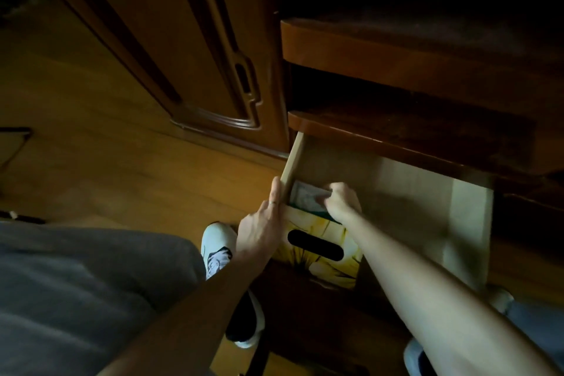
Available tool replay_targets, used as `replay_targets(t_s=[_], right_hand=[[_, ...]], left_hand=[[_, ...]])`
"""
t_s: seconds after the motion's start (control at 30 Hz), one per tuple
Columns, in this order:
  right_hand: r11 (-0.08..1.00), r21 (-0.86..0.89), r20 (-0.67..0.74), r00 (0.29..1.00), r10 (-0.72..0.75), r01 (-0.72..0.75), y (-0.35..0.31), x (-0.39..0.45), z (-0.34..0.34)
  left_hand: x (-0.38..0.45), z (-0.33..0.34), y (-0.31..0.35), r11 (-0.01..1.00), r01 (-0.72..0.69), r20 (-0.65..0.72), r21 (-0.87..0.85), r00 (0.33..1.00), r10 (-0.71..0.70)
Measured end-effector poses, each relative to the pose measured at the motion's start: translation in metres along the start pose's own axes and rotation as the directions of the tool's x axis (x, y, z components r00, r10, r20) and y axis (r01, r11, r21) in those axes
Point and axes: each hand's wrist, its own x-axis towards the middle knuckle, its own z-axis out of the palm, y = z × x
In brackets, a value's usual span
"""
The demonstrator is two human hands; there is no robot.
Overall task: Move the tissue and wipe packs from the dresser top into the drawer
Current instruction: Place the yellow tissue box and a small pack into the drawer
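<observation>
The pale wooden drawer point(396, 192) stands pulled out under the dark dresser top point(412, 134). A yellow flowered tissue box point(323, 262) with a dark oval slot lies at the drawer's near left corner. Beyond it sits a pale green and white pack point(305, 197) against the left wall. My right hand point(340, 200) reaches into the drawer and grips this pack with curled fingers. My left hand point(262, 223) rests with straight fingers along the outside of the drawer's left wall, a ring on one finger.
A carved wooden cabinet door point(183, 46) stands to the left of the dresser. Wooden floor point(91, 146) spreads at the left. My white shoe point(218, 247) and grey trouser leg point(76, 299) are below the drawer. An open shelf point(396, 91) sits above the dresser top.
</observation>
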Motion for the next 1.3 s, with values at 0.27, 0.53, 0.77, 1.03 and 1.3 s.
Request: replay_targets(t_s=[0.27,0.53,0.77,1.03,1.3], right_hand=[[0.956,-0.285,-0.098,0.990,-0.097,0.065,-0.016,0.001,0.014],[0.974,-0.110,0.137,0.973,-0.185,0.201,0.008,-0.042,-0.053],[0.957,-0.029,0.038,0.957,-0.286,0.288,0.021,-0.137,-0.155],[0.825,-0.163,-0.480,0.687,-0.546,0.541,-0.002,-0.261,-0.327],[0.850,-0.424,-0.726,0.445,-0.525,0.312,-0.044,-0.279,-0.457]], left_hand=[[-0.001,-0.001,0.005,0.999,0.028,-0.029,0.024,0.999,-0.028],[-0.001,-0.009,0.011,0.985,0.016,0.014,0.173,1.000,-0.019],[-0.004,-0.092,0.075,0.964,-0.021,0.142,0.265,0.990,-0.017],[-0.038,-0.263,0.176,0.893,-0.376,-0.458,0.248,0.767,0.450],[-0.018,-0.386,0.249,0.776,-0.553,-0.708,0.303,0.415,0.572]])
